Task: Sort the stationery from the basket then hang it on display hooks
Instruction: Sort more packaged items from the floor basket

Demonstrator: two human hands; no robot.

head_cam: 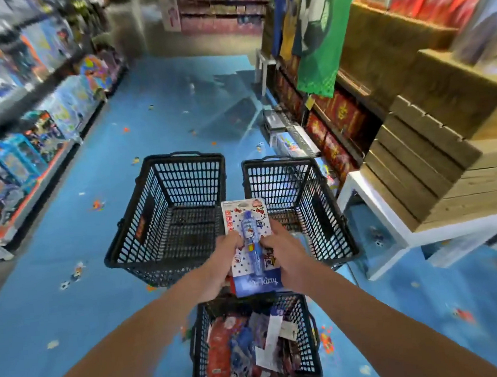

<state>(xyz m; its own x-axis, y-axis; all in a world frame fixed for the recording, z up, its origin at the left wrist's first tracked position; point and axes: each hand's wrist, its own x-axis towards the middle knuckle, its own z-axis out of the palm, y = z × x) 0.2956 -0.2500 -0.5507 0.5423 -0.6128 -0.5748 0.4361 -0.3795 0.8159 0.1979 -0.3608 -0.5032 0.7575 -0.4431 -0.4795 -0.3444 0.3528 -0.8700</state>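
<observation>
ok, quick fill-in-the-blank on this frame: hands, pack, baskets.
The left hand and right hand grip one pack whose pen is ____.
Counting the far right basket, baskets on the floor number ____.
The far left basket holds ____.
The heaped basket is the one ____ the person.
Missing: blue; three; nothing; nearest.

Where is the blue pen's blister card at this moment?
Head view, centre: the left hand and right hand hold the blister card above the near stationery-filled basket, short of the far left basket and far right basket.
</observation>
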